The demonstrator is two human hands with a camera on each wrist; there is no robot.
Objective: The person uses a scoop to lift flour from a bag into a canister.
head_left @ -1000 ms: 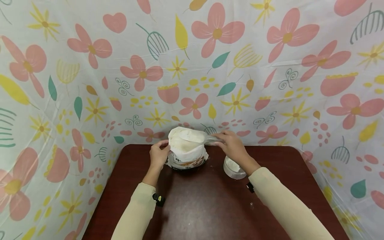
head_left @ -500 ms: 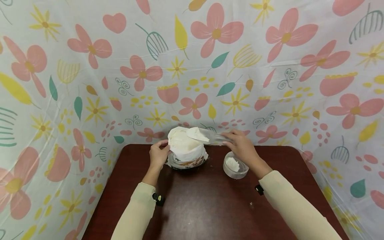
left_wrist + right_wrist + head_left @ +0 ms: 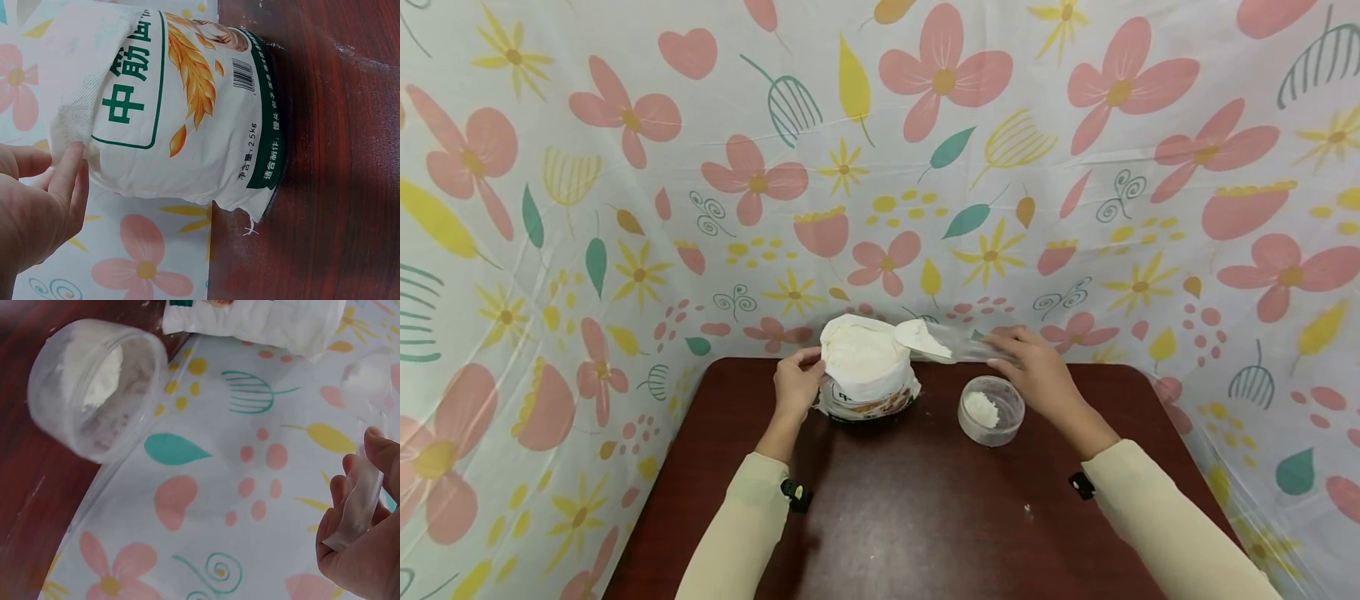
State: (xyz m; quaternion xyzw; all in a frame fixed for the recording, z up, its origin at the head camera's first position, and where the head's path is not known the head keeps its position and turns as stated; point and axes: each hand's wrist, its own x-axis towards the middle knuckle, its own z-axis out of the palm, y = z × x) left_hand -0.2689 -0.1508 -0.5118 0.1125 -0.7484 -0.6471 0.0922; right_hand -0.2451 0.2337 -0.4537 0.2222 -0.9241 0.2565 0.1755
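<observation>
A white flour bag [image 3: 867, 390] stands upright at the table's back, its top folded outward and full of white flour [image 3: 861, 350]. My left hand [image 3: 797, 390] pinches the folded rim at the bag's left side; in the left wrist view the thumb and fingers [image 3: 65, 175] are on that cloth edge. My right hand [image 3: 1039, 377] grips the handle of a clear plastic scoop [image 3: 958, 342], which carries a heap of flour just right of the bag's mouth. Below the scoop, to the right, sits a clear round tub [image 3: 992, 435] with some flour in it.
The dark red wooden table [image 3: 887, 508] ends at a floral cloth [image 3: 880, 167] hanging behind and at both sides. Small white specks [image 3: 1028, 508] lie on the table at the right. Flour traces mark the wood near the bag.
My right hand has moved to the right, drawing the flour-laden scoop from over the bag's opening out past its right rim. The tub is now uncovered by the hand. My left hand stays put.
</observation>
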